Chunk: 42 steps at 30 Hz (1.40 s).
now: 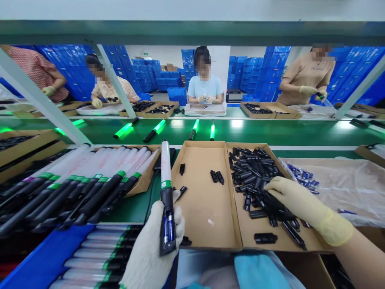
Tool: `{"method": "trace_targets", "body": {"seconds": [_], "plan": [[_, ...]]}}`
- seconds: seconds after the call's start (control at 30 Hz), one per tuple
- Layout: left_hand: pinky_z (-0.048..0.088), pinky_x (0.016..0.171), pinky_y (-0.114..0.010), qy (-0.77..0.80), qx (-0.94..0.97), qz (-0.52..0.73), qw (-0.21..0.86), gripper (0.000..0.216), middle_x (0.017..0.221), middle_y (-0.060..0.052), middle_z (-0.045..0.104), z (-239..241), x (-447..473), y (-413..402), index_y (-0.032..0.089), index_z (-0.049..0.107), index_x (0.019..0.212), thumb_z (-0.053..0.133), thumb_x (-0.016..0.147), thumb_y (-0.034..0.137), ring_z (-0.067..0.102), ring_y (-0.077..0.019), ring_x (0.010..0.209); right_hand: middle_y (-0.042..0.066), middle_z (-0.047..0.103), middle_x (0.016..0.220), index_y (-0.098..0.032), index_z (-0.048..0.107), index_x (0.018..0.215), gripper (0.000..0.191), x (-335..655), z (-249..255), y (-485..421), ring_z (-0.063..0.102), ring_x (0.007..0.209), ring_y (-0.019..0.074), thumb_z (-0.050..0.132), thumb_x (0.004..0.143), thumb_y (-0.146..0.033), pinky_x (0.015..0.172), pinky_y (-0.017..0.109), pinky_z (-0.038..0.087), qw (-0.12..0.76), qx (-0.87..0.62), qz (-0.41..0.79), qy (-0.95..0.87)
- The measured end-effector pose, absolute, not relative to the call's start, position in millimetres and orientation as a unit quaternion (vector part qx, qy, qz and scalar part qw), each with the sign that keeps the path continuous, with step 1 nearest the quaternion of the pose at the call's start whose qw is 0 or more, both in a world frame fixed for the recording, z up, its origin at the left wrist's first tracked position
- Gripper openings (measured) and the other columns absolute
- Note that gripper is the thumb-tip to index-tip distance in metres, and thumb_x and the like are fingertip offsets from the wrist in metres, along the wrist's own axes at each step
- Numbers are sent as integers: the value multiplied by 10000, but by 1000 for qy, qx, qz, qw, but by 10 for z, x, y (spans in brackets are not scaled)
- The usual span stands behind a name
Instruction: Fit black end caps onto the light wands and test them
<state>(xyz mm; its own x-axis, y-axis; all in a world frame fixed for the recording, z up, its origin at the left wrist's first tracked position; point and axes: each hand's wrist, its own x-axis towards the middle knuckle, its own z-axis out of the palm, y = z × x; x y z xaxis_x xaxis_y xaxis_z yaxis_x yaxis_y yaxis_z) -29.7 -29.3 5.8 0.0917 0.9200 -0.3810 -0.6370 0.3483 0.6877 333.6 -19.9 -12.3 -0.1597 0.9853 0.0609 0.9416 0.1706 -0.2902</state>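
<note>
My left hand (155, 241), in a white knitted glove, is closed around the black handle of a light baton (166, 172). The baton stands nearly upright, its clear tube at the top and a green band below it. Its battery compartment is uncovered and faces me, with blue batteries (168, 228) inside. Over in the right carton, my right hand (284, 196), in a yellow glove, bends its fingers closed onto a heap of black battery covers (249, 172). Its fingertips are partly hidden among the covers.
Finished-looking batons (99, 176) lie in a carton at left, above a blue bin (69, 245) with more. A left carton (204, 208) holds several loose covers. Loose batteries (300, 176) lie at right. Lit batons (155, 130) rest on the green belt (261, 130); co-workers sit beyond.
</note>
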Motion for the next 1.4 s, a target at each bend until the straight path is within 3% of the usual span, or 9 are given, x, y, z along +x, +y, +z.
{"method": "trace_targets", "body": {"seconds": [0.37, 0.5, 0.6, 0.73, 0.87, 1.0, 1.1, 1.23, 1.4], "plan": [[336, 430, -168, 375, 212, 540, 723, 324, 729, 14, 446, 2, -317, -301, 215, 608, 1190, 514, 962, 425, 415, -85, 534, 18, 717, 1166, -234, 732, 1114, 333, 2825, 149, 543, 629, 1099, 172, 449, 953, -161, 1023, 299, 442, 99, -563, -10, -821], [301, 430, -158, 378, 206, 543, 721, 353, 717, 22, 441, -5, -296, -323, 235, 601, 1210, 519, 955, 465, 416, -81, 525, 66, 733, 1100, -213, 750, 1058, 386, 2545, 119, 887, 607, 1097, 230, 451, 882, -43, 1132, 468, 251, 61, -582, -44, -810], [300, 433, -161, 382, 193, 549, 718, 392, 696, 25, 438, -21, -278, -330, 220, 586, 1231, 500, 959, 489, 415, -82, 515, 118, 731, 1028, -173, 758, 987, 367, 2409, 80, 1035, 590, 1063, 270, 459, 845, -16, 1108, 534, 172, 30, -604, -74, -793], [307, 421, -166, 388, 172, 544, 724, 403, 680, 32, 445, -7, -275, -335, 217, 557, 1244, 468, 969, 497, 410, -81, 486, 111, 723, 1002, -177, 747, 951, 300, 2196, 66, 1067, 573, 1051, 255, 478, 880, -64, 1067, 468, 199, -4, -588, -77, -805], [328, 406, -157, 403, 166, 540, 720, 392, 699, 23, 489, 59, -274, -348, 199, 540, 1267, 440, 988, 456, 440, -79, 483, 152, 710, 954, -120, 724, 926, 237, 1908, -23, 1039, 598, 1014, 280, 526, 951, -249, 957, 464, 337, -27, -596, -50, -801], [353, 400, -147, 401, 171, 550, 712, 388, 692, 18, 506, 116, -268, -351, 188, 556, 1260, 455, 987, 445, 461, -77, 483, 93, 682, 1032, -119, 679, 991, 230, 1711, -160, 1024, 605, 1059, 246, 631, 930, -335, 975, 468, 419, -33, -602, 6, -798], [358, 390, -146, 401, 163, 551, 713, 409, 680, 17, 519, 135, -254, -363, 177, 557, 1267, 470, 981, 457, 473, -77, 476, 76, 691, 1028, -130, 668, 1036, 154, 1712, -161, 961, 635, 1004, 206, 629, 906, -203, 906, 372, 481, -7, -580, 85, -810], [374, 393, -149, 383, 152, 542, 733, 438, 700, 4, 558, 125, -165, -390, 180, 545, 1314, 501, 974, 453, 513, -80, 484, 17, 705, 923, -182, 641, 1132, 253, 1812, -27, 683, 653, 791, 131, 540, 903, -144, 705, 223, 502, 55, -544, 191, -815], [396, 363, -165, 335, 134, 518, 776, 427, 661, -6, 586, 74, 131, -380, 157, 570, 1284, 522, 968, 440, 537, -99, 452, 49, 662, 979, -192, 596, 1159, 315, 1811, 136, 26, 631, 835, 169, 463, 875, -159, 768, 302, 527, 254, -539, 216, -774]]}}
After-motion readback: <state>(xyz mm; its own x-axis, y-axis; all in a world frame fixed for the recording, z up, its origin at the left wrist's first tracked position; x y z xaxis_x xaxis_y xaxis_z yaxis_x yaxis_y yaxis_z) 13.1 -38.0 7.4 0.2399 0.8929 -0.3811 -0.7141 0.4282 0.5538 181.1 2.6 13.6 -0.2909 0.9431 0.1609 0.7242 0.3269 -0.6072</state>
